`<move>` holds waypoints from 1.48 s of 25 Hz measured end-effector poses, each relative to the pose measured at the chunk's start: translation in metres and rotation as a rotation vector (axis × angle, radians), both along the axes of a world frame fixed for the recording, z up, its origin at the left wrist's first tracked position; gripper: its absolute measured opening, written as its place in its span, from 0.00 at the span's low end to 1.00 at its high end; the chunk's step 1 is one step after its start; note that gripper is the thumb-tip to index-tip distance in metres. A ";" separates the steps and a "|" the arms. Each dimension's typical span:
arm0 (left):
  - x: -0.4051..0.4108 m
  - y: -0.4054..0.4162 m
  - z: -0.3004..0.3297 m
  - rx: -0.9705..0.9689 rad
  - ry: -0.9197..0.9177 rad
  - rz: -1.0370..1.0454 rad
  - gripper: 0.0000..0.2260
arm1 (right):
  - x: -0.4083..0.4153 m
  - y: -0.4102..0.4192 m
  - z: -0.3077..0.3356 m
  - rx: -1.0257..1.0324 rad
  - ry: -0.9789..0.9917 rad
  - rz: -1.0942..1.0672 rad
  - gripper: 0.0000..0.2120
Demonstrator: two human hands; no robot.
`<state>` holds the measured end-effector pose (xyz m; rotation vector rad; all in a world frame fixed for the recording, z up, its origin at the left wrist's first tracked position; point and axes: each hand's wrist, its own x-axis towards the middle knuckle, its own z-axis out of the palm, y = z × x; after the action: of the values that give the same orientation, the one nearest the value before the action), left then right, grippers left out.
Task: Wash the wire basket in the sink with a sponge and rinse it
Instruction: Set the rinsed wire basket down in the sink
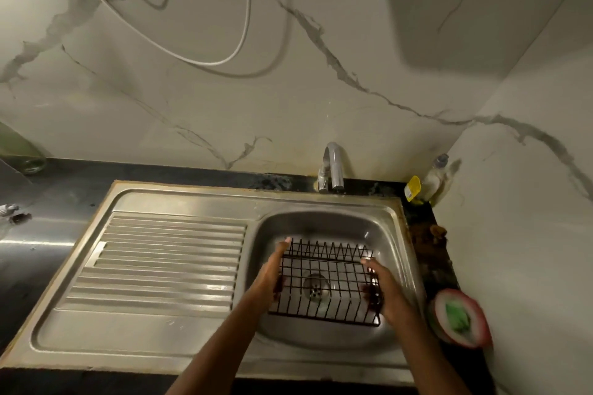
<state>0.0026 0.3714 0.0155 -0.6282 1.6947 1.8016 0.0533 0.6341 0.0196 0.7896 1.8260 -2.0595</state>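
Wire basket [324, 285] sits in the sink [346, 228] bowl, over the drain [316, 288], between the two hands. Black wire, grid floor, row of upright prongs along its far side.

Left hand [271, 272]: fingers straight and together, pointing away from the person, palm flat against the basket's left end. Not curled round the wire; presses rather than grips. Fingertips reach up level with the prongs.

Right hand [383, 287]: at the basket's right end, palm toward it. Fingers stretched forward along the side, thumb side down by the wire. Frame blurred here; cannot tell whether any finger hooks the wire, but the hand reads as open and flat against the end.

Both forearms come in from the near edge, angled toward each other.

Ahead of the hands, beyond the basket: tap [332, 167] at the back of the sink, spout toward the bowl. No water visible from it.

Left of the left hand: ribbed draining board [167, 263].

Right of the right hand, on the dark counter [430, 234]: a round pink-rimmed dish [475, 330] holding a green sponge [457, 317], blurred. Farther ahead in the corner, a soap bottle [434, 178] with a yellow tag.
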 end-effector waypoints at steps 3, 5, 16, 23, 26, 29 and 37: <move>-0.001 -0.005 0.001 0.036 0.149 0.016 0.46 | -0.016 0.010 0.020 0.146 0.170 -0.138 0.24; 0.011 -0.009 -0.006 0.127 0.223 0.055 0.45 | -0.009 0.011 0.028 0.168 0.323 -0.177 0.21; -0.001 -0.007 -0.012 -0.034 0.147 0.068 0.37 | -0.015 -0.005 -0.014 0.019 0.034 -0.135 0.28; 0.004 -0.006 -0.021 -0.005 0.219 0.076 0.47 | -0.017 -0.002 -0.023 0.026 0.090 -0.177 0.20; 0.004 -0.001 -0.020 -0.035 0.206 0.063 0.41 | -0.018 -0.004 -0.024 0.022 0.110 -0.210 0.14; 0.003 -0.009 -0.020 -0.016 0.313 0.035 0.42 | -0.017 0.005 -0.014 -0.008 0.241 -0.231 0.16; -0.001 -0.004 -0.012 -0.012 0.238 0.029 0.37 | -0.020 0.004 -0.020 0.002 0.165 -0.271 0.10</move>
<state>0.0020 0.3674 0.0040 -0.4598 1.8596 1.9518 0.0335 0.6377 -0.0007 0.9384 1.8956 -2.3531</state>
